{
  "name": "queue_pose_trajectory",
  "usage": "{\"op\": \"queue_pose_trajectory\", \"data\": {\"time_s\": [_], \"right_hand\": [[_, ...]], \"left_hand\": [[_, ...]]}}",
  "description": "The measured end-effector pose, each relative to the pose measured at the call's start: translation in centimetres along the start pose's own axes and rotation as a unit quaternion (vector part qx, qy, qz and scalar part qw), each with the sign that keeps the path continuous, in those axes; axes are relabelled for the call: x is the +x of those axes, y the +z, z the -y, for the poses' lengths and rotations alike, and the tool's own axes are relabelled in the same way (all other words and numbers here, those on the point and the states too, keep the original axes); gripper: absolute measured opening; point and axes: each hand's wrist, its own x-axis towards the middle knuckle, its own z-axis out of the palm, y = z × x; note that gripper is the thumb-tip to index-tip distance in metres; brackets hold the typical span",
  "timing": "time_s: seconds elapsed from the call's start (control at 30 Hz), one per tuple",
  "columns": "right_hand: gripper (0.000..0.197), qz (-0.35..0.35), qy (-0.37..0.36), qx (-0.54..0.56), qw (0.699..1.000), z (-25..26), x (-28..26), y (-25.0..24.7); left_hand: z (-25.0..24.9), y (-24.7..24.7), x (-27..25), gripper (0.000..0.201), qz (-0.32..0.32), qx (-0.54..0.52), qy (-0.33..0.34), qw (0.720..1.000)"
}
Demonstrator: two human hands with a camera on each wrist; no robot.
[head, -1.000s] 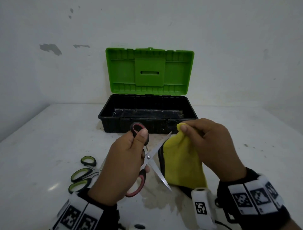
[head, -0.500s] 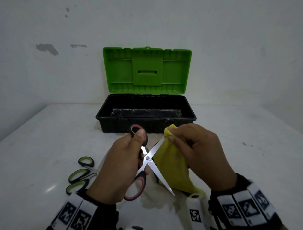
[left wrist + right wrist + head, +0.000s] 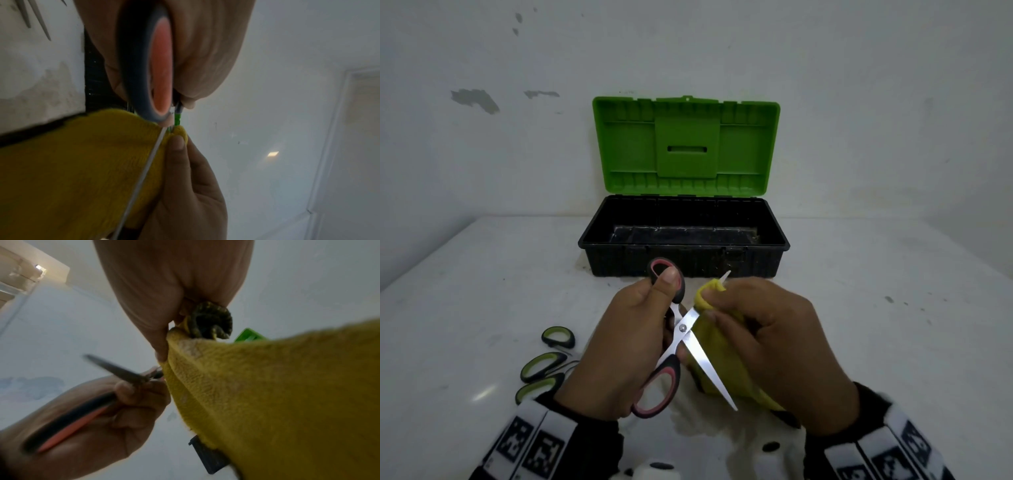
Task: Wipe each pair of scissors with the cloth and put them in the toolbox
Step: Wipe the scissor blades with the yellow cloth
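My left hand [image 3: 626, 346] grips the red-and-black scissors [image 3: 681, 329] by their handles, blades spread apart above the table. My right hand [image 3: 767, 346] pinches the yellow cloth [image 3: 709, 353] around the upper blade, whose tip [image 3: 726, 275] pokes out past the cloth. The lower blade points down toward me, bare. In the left wrist view the cloth [image 3: 78, 170] is folded over the blade edge [image 3: 144, 172]. In the right wrist view the cloth [image 3: 287, 394] fills the right side and the scissors [image 3: 115, 369] show beside my left hand. The toolbox [image 3: 685, 260] stands behind, its green lid [image 3: 685, 147] up.
Green-handled scissors [image 3: 548, 363] lie on the white table [image 3: 465, 291] to the left of my left hand; how many pairs I cannot tell. The black toolbox tub shows nothing inside. A white wall rises close behind the box.
My right hand has slid the cloth down the upper blade toward the pivot, so the blade tip now shows beyond it. The left hand has held the scissors nearly still.
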Motion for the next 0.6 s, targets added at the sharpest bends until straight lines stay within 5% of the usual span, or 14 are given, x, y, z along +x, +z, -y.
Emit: {"op": "queue_pose_trajectory", "data": {"time_s": [0.37, 0.5, 0.6], "right_hand": [[0.016, -0.044, 0.1, -0.011, 0.994, -2.2, 2.0, -1.5], [0.018, -0.037, 0.059, -0.022, 0.997, -1.6, 2.0, -2.4], [0.023, 0.048, 0.005, -0.087, 0.995, -0.9, 1.8, -1.5]], "left_hand": [[0.2, 0.2, 0.1, 0.065, 0.003, 0.008, 0.007, 1.0], [-0.4, 0.3, -0.2, 0.058, 0.002, 0.014, 0.042, 0.999], [-0.3, 0.6, 0.0, 0.057, -0.008, 0.054, 0.102, 0.993]]}}
